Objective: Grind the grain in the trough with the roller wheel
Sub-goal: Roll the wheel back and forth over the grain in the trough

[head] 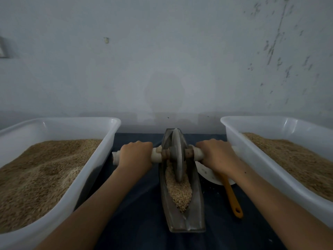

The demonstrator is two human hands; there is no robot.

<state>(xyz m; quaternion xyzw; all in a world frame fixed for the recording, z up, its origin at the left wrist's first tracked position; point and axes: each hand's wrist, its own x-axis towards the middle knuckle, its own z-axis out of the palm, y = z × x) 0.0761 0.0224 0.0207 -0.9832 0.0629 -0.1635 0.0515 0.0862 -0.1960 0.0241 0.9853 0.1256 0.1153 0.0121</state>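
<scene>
- Trough [182, 215]: long, boat-shaped metal vessel, lying lengthwise on the dark blue cloth [137, 204] between the two tubs, narrow far end toward the wall.
- Grain [180, 192]: pale, coarse kernels heaped in the trough's channel, mostly in its middle and nearer part; the near end of the channel shows bare metal.
- Roller wheel [177, 156]: thin grey metal disc standing upright on edge in the trough, its lower rim sunk in the grain, in the far half of the channel.
- Axle handle [156, 155]: pale wrapped bar running crosswise through the wheel's hub, projecting to both sides.
- Left hand [136, 154]: fingers curled over the left stretch of the handle, gripping it, knuckles up.
- Right hand [215, 154]: fingers wrapped round the right stretch of the handle, gripping it, just beside the right tub's wall.
- Left tub [111, 134]: white plastic, holding a mound of brownish grain.
- Right tub [234, 134]: white plastic, likewise holding brownish grain.
- White dish [207, 173]: shallow, round, right of the trough, partly hidden under the right forearm.
- Orange-handled utensil [232, 197]: its handle reaches out from the dish toward the viewer; its head is hidden.
- Wall [162, 60]: pale, scuffed, behind everything.
</scene>
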